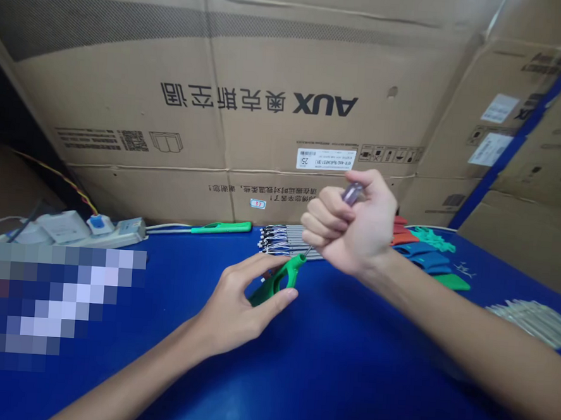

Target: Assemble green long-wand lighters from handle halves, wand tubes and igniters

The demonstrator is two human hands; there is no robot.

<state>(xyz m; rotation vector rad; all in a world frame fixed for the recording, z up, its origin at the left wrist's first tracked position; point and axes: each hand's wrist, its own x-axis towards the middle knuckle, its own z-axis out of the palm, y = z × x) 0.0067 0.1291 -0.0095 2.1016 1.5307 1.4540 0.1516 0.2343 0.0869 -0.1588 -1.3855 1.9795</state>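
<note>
The right hand [355, 230] is curled into a tight fist. Its fingers [325, 216] are clamped on a small screwdriver [352, 193] with a see-through purple handle. The purple end pokes out of the top of the fist. A thin metal stick comes out of the bottom and points to 7 o'clock. Its tip is right by a bent green plastic piece [279, 279], but I cannot tell if they touch.

The left hand [236, 305] holds that green piece. Its fingers [258, 264] lie over the top, and its thumb [279, 298] presses from below, so the piece is pinched between them.

Just past the green piece, at 12 o'clock, lies a bundle of long gray metal strips [291, 239] with small black and white ends. At 11 o'clock is a long thin green stick [222, 227], with a white cord running from it to a white power strip [117, 233] that has a blue switch.

All of this sits on a shiny blue surface [337, 378]. At 3 o'clock from the right hand lie flat red, teal, blue and green plastic pieces [424, 257]. Farther on that side is a bundle of clear strips [535, 322].

Behind it all stands a big brown cardboard box [221, 86] with black upside-down AUX letters. A blurred patch covers the lower left.
</note>
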